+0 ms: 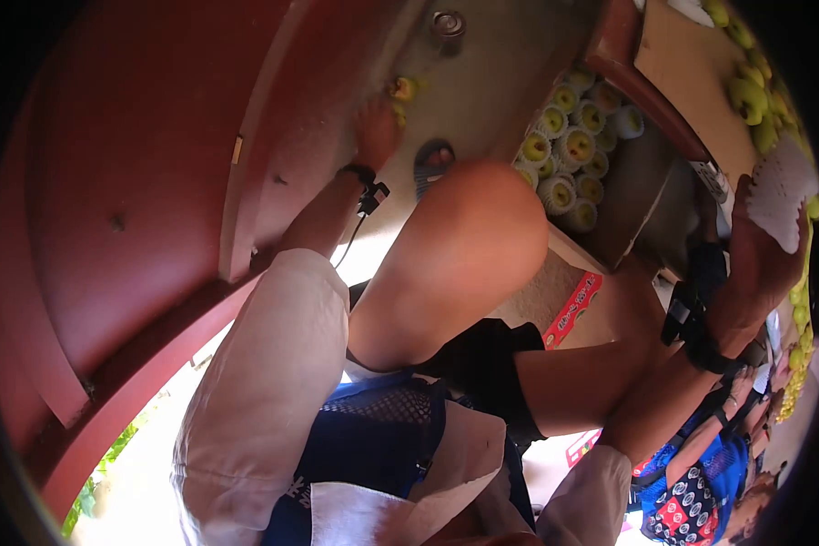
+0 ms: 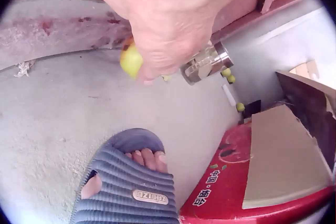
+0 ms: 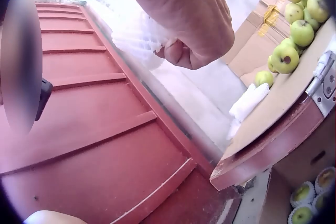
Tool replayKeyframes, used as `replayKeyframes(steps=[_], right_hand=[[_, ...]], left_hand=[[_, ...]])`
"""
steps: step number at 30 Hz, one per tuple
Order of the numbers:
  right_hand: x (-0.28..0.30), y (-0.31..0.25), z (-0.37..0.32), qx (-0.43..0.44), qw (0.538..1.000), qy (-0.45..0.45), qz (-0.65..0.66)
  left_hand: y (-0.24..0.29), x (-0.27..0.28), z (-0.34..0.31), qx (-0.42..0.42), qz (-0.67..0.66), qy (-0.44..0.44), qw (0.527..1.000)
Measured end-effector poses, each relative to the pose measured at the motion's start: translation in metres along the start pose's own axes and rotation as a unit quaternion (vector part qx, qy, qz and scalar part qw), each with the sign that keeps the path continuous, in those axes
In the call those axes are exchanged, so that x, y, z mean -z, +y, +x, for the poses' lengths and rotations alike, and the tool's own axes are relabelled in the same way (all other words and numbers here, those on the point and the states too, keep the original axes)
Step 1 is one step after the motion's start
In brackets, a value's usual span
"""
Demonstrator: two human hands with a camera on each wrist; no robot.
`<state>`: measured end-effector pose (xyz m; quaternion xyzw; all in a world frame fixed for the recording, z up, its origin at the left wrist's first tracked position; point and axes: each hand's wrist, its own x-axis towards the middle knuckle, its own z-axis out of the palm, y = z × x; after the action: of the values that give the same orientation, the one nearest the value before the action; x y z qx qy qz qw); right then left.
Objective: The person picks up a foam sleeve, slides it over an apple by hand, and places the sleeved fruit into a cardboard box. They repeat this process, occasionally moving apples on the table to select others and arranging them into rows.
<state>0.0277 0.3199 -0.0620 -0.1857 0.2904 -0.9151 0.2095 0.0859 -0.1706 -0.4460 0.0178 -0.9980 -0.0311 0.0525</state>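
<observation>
Low over the floor, my left hand reaches down beside the red panel. In the left wrist view the left hand overlaps a yellow-green apple with a brownish patch; I cannot tell whether the fingers grip it. More yellow-green shows under the fingertips. A clear jar with a metallic lid stands near that hand. My right hand holds a white foam fruit net beside a heap of green apples. The right wrist view shows the net hanging from curled fingers.
A box of apples in foam nets stands below a wooden edge. A red carton and a sandalled foot are close by the left hand. Another person's arm shows at lower right. Red panels line the left.
</observation>
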Motion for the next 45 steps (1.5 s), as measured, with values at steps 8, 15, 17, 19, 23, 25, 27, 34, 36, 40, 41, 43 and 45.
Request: replayKeyframes(steps=[8, 15, 17, 19, 23, 25, 27, 34, 36, 40, 41, 43, 45], right_hand=[[-0.06, 0.042, 0.033, 0.132, 0.886, 0.395, -0.204], [-0.014, -0.004, -0.007, 0.049, 0.982, 0.167, -0.077], [-0.005, -0.012, -0.015, 0.017, 0.996, 0.079, -0.025], [-0.007, -0.013, -0.014, 0.02, 0.997, 0.069, -0.019], [0.001, -0.016, -0.017, 0.01, 0.999, 0.027, 0.032], [-0.005, -0.01, -0.008, 0.036, 0.994, 0.098, 0.017], [-0.03, 0.009, 0.007, 0.098, 0.957, 0.267, -0.065], [-0.011, 0.021, 0.005, 0.169, 0.935, 0.282, -0.132], [-0.018, 0.029, 0.012, 0.179, 0.943, 0.24, -0.144], [-0.045, 0.037, 0.026, 0.162, 0.947, 0.237, -0.144], [-0.048, 0.037, 0.027, 0.158, 0.952, 0.223, -0.14], [-0.054, 0.036, 0.026, 0.143, 0.961, 0.198, -0.132], [-0.058, 0.034, 0.025, 0.126, 0.968, 0.179, -0.125]], left_hand=[[-0.009, 0.001, 0.005, -0.034, 0.004, 0.012, 0.999], [-0.01, 0.018, 0.001, -0.006, -0.032, 0.044, 0.998], [-0.008, 0.033, -0.006, 0.006, -0.046, 0.052, 0.998], [-0.005, 0.049, -0.02, 0.016, -0.053, 0.043, 0.998], [-0.005, 0.05, -0.053, 0.074, -0.22, 0.031, 0.972], [0.005, 0.068, -0.064, 0.073, -0.306, 0.011, 0.949], [0.021, 0.102, -0.06, 0.14, -0.375, -0.077, 0.913], [0.05, 0.173, -0.008, 0.051, -0.429, 0.038, 0.901], [0.078, 0.237, 0.012, 0.101, -0.486, -0.023, 0.868], [0.126, 0.334, 0.055, 0.041, -0.575, -0.125, 0.807], [0.142, 0.354, 0.06, 0.0, -0.592, -0.131, 0.795], [0.175, 0.387, 0.065, -0.048, -0.638, -0.154, 0.753], [0.214, 0.411, 0.073, -0.068, -0.694, -0.191, 0.691]])
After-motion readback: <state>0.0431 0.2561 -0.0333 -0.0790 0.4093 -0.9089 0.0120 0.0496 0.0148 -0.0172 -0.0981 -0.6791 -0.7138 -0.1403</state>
